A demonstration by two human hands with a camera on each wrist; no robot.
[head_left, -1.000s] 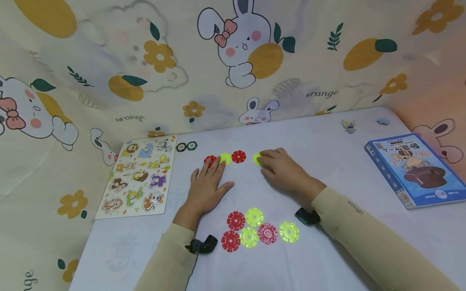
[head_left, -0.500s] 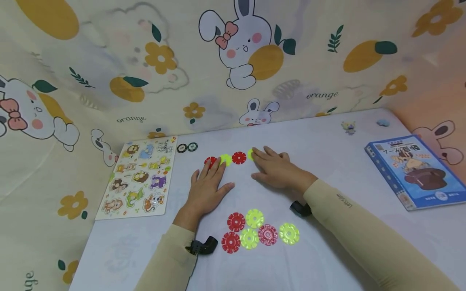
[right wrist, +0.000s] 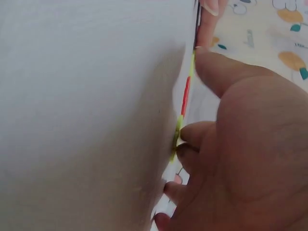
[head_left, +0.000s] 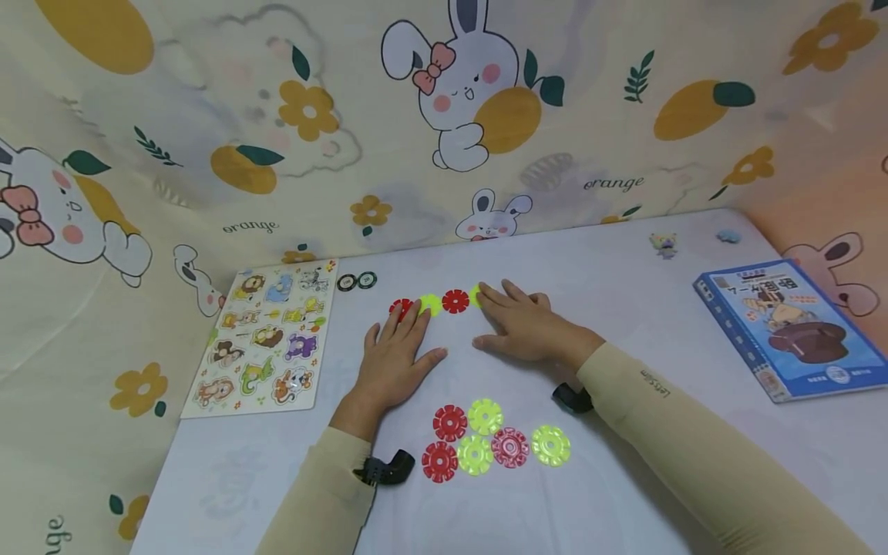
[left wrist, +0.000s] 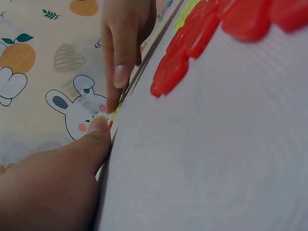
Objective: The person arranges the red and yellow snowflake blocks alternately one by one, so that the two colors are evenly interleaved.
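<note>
Across the table runs a row of flat, notched, flower-shaped plastic discs. A red disc (head_left: 401, 307) and a yellow-green disc (head_left: 431, 304) sit at its left, with the spread fingertips of my left hand (head_left: 394, 358) resting on their near edges. Beside them a red disc (head_left: 455, 301) lies uncovered. My right hand (head_left: 523, 324) rests its straight fingertips on the yellow-green disc (head_left: 475, 295) at the row's right end, covering most of it. In the right wrist view that yellow-green disc (right wrist: 177, 134) shows edge-on under the fingertips.
Nearer me lie several red and yellow-green discs (head_left: 475, 453) in a cluster. An animal puzzle board (head_left: 260, 339) is at left, two black rings (head_left: 357, 281) beside it. At right are a blue book (head_left: 798, 327), a small bear figure (head_left: 664, 243) and a small blue piece (head_left: 728, 236).
My right hand has slid the yellow-green disc leftward, up beside the red one, and its fingers have straightened from a curl. The left hand has stayed in place.
</note>
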